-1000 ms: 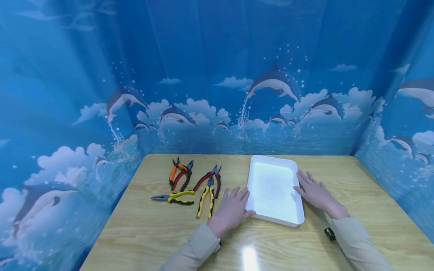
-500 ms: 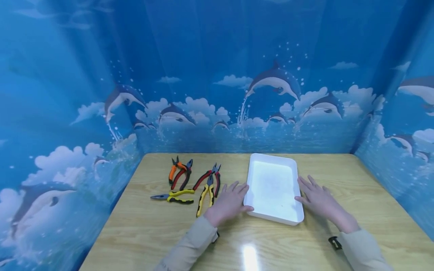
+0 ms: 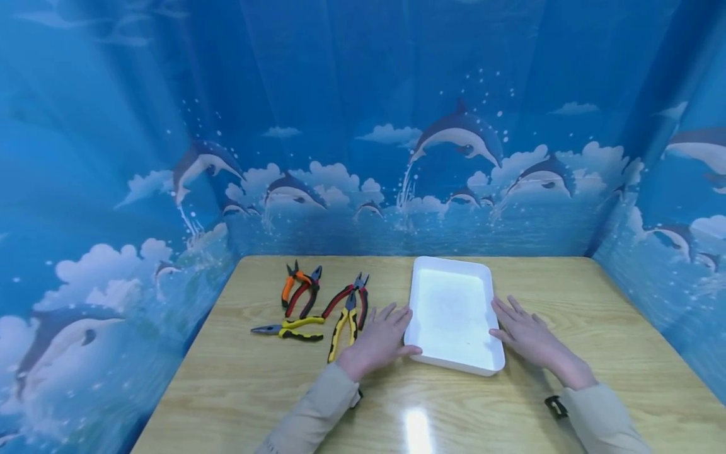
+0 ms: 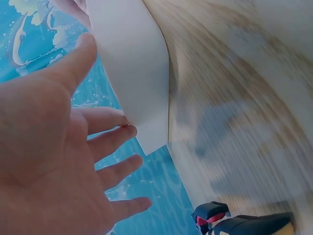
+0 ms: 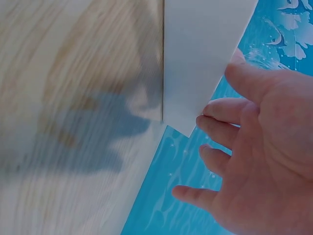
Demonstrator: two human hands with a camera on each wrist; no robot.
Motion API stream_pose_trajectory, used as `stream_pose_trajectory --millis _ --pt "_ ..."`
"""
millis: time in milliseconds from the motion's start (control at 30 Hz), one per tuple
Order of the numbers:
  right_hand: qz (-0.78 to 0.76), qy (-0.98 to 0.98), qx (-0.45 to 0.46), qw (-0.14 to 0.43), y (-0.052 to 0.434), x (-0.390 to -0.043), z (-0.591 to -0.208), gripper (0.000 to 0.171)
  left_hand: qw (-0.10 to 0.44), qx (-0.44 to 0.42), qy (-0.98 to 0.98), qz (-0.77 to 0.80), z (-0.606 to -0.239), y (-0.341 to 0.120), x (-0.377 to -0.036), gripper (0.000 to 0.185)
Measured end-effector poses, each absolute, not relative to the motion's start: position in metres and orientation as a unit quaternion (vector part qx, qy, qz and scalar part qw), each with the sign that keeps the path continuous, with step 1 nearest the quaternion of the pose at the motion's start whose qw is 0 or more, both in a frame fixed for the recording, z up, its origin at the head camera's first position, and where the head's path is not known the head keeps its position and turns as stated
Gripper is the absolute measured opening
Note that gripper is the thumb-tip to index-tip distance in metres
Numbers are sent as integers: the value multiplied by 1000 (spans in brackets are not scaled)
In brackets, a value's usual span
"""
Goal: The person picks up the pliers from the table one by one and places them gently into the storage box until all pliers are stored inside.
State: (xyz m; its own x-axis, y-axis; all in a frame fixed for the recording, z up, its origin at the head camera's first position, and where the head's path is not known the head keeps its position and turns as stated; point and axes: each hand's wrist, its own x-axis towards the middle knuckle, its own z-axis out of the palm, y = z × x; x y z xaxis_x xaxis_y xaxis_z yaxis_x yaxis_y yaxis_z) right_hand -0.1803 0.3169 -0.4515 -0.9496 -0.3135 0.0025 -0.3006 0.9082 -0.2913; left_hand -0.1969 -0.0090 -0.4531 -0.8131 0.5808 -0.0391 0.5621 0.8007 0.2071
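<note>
A white shallow tray lies on the wooden table, with nothing in it. My left hand lies flat on the table at the tray's left wall, fingers straight and thumb along its near corner. My right hand lies flat at the right wall, fingers spread. In the left wrist view the left hand has spread fingers touching the tray wall. The right wrist view has the right hand with fingertips against the tray.
Several pliers lie left of the tray: an orange-handled pair, a red-handled pair, a yellow-and-black pair and long-nose pliers. Blue dolphin-print curtains wall the table on three sides.
The tray has slid a little to the left and sits squarer between the hands. Both hands moved with it and stay at its sides.
</note>
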Motion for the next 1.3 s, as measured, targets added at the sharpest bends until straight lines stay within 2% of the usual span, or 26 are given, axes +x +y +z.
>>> stream_pose_trajectory --millis 400,1300 --pt "-150 974 -165 26 306 -186 -455 67 31 293 953 74 -455 -18 -192 82" --pt "-153 971 -178 37 280 -195 -455 65 33 263 960 94 -451 -42 -181 82"
